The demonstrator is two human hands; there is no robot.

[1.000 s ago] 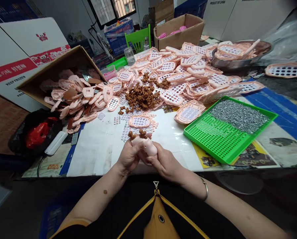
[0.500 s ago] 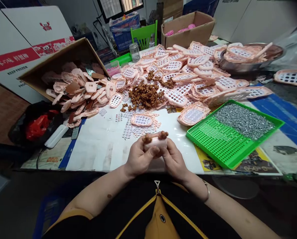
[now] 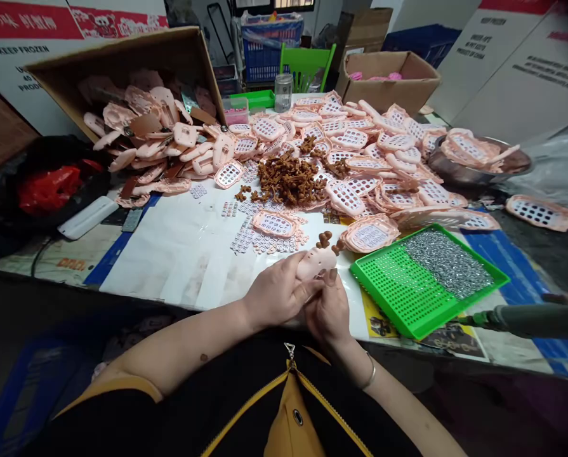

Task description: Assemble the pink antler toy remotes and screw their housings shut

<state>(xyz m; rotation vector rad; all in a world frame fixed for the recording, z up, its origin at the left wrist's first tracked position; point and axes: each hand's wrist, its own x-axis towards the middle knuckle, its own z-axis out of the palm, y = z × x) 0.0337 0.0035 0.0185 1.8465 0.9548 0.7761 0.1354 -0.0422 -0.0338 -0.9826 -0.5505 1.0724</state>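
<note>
Between my two hands is a pale pink plastic toy casing [image 3: 316, 263] with small holes and brown antler-shaped pieces [image 3: 324, 239] sticking up from its far end. My left hand [image 3: 277, 291] is closed round its left side. My right hand [image 3: 330, 308] grips the lower right, thumb pressed near the edge; its other fingers are partly hidden. Just beyond lies a pink keypad casing [image 3: 275, 223] on a spread of small printed key pieces [image 3: 245, 238]. Behind that is a heap of brown antler pieces [image 3: 290, 179].
A green tray [image 3: 383, 273] of metal screws stands right, with a dark tool [image 3: 526, 320] beside it. Pink casings [image 3: 350, 139] pile across the back. A tipped cardboard box [image 3: 122, 54] spills casings at left; a metal bowl [image 3: 459, 170] sits far right.
The casing has turned in my hands, its antler end now pointing up and right. My head view has shifted, and more of the dark tool shows at right.
</note>
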